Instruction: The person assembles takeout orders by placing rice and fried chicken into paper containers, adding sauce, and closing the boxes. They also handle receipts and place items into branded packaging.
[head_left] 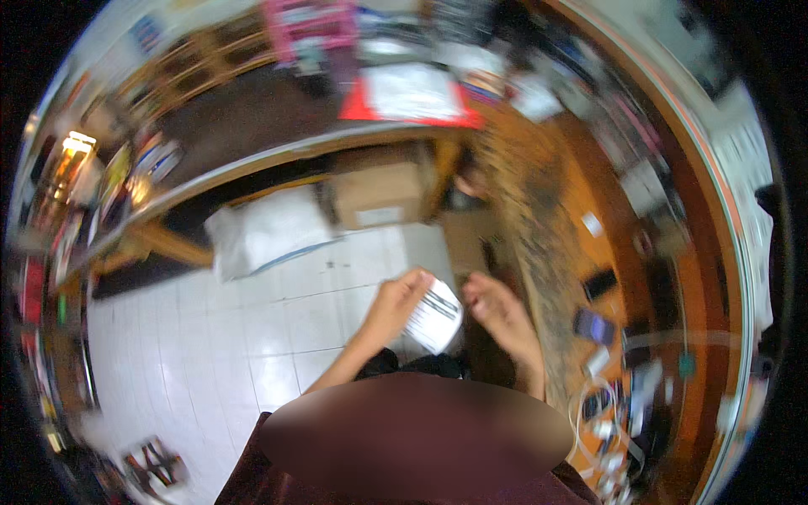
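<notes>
My left hand (394, 310) is closed on a white paper slip (438, 320) with dark printed lines, pinching its upper left edge. The slip hangs tilted over my lap, its lower corner pointing down. Just right of it, and apart from it, is my right hand (507, 324). Its fingers are loosely bent and slightly blurred, and I see nothing held in them.
A wooden bench (539, 194) runs along my right, bearing a phone (594, 326), a dark wallet-like object (600, 284) and white cables (593, 412). Ahead, a red folder (355, 103) with papers lies on a table. Beneath are a cardboard box (379, 187) and a white sack (273, 227).
</notes>
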Motion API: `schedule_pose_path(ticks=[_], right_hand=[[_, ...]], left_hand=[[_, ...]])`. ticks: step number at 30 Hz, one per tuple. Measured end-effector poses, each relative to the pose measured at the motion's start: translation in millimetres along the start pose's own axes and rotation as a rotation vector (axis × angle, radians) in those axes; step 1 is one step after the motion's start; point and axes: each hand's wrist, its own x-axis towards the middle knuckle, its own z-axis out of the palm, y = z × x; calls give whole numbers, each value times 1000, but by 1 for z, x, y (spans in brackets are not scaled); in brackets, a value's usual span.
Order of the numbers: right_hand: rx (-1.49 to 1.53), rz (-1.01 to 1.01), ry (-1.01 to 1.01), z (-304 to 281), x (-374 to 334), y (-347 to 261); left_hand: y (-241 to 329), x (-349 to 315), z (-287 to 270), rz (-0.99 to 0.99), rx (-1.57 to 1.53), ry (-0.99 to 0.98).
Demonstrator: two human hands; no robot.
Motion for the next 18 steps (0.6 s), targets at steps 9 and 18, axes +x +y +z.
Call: schedule_pose_path(ticks=[9,18], right_hand=[[-71,177,-529,355,194,-6],[-282,-295,-762,639,350,15]], left_hand=[[-34,-138,-292,-120,84,584],[-72,-168,-535,-64,-160,964]])
